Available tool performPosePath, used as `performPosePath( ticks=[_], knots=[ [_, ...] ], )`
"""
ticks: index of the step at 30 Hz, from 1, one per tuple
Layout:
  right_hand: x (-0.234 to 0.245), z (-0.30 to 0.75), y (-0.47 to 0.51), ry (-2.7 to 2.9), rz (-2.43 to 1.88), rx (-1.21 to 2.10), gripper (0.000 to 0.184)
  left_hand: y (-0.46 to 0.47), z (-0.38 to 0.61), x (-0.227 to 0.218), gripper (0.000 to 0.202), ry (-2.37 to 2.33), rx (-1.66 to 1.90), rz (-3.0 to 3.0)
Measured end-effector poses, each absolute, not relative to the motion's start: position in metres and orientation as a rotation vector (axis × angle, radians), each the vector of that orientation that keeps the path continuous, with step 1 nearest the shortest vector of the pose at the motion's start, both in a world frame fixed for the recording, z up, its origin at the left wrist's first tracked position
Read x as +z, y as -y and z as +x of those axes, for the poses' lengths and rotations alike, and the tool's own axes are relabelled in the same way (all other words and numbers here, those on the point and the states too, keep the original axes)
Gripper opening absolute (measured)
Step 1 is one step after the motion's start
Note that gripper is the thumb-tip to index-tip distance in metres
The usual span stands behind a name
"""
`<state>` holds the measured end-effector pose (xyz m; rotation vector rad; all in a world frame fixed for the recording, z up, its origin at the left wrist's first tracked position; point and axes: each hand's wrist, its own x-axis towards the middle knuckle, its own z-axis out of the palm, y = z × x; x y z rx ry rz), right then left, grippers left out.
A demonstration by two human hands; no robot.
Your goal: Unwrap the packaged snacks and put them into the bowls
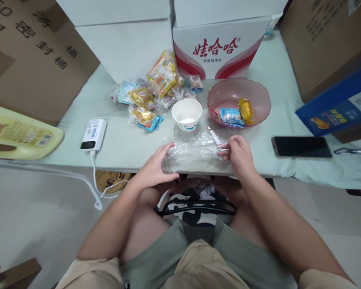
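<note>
A crumpled clear plastic bag lies at the table's front edge, between my hands. My left hand is at its left end, thumb and fingers apart. At the right end, my right hand is closed in a pinch on a slim white strip with a dark tip; its exact kind is unclear. Just behind the bag stands a white paper bowl. To the right of it, a pink translucent bowl holds a blue packet and a yellow packet.
Wrapped snacks are piled at the back left. White cartons stand behind. A power bank with a cable lies left, near a yellow jug. A phone and a blue box are on the right.
</note>
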<state>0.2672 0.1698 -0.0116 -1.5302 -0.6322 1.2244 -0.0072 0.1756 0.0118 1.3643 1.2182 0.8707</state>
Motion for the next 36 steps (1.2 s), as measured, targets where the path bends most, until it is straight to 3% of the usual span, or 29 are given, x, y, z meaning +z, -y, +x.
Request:
performPosePath(
  ticks=[3,7,12,19,23,30,33,36],
  knots=[
    [-0.014,0.269,-0.170,0.649,-1.540,1.189,0.031,-0.181,-0.007,0.008,0.024,-1.397,0.979,1.262],
    [-0.019,0.272,-0.167,0.808,-1.522,1.074,0.034,-0.190,-0.008,0.007,0.024,-1.390,1.081,1.032],
    [-0.022,0.271,-0.164,0.981,-1.549,0.997,0.033,-0.198,-0.014,0.008,0.018,-1.540,0.964,1.162],
    [-0.025,0.270,-0.163,1.183,-1.572,0.878,0.020,-0.207,-0.022,0.008,0.017,-1.477,0.985,0.827],
    [-0.026,0.270,-0.164,1.102,-1.487,0.983,0.026,-0.207,-0.018,0.005,0.019,-1.450,1.152,0.845],
    [-0.032,0.270,-0.168,1.141,-1.610,0.860,0.040,-0.212,-0.011,-0.007,0.015,-1.667,1.042,0.972],
    [-0.034,0.269,-0.163,1.292,-1.599,0.718,0.053,-0.214,-0.012,-0.010,0.013,-1.667,1.049,0.944],
    [-0.035,0.268,-0.159,1.487,-1.648,0.494,0.048,-0.215,-0.015,-0.014,0.012,-1.702,1.028,1.011]
  ],
)
